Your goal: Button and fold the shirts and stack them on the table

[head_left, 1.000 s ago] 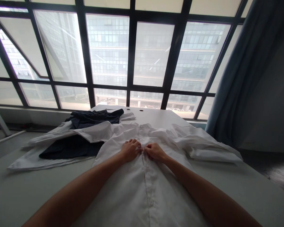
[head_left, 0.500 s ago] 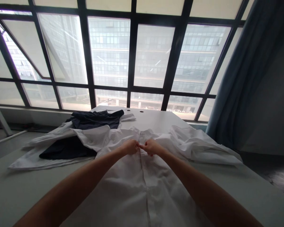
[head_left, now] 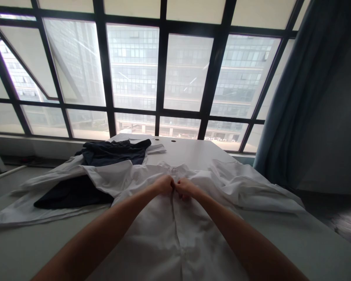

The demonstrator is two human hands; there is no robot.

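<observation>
A white button-up shirt [head_left: 169, 234] lies front up on the table [head_left: 20, 249], its collar away from me and its sleeves spread to either side. My left hand [head_left: 164, 183] and my right hand [head_left: 185, 188] meet at the button strip just below the collar. Both are closed in a pinch on the shirt's front edges, knuckles nearly touching. What lies between the fingertips is too small to make out.
To the left lie dark navy garments [head_left: 76, 191] on top of other white shirts [head_left: 26, 207], with another dark piece [head_left: 114, 152] further back. A big dark-framed window [head_left: 160, 78] fills the back, and a blue-grey curtain [head_left: 298, 101] hangs at the right.
Both hands have moved up the button strip towards the collar and pinch the shirt front closer together. My view has shifted slightly.
</observation>
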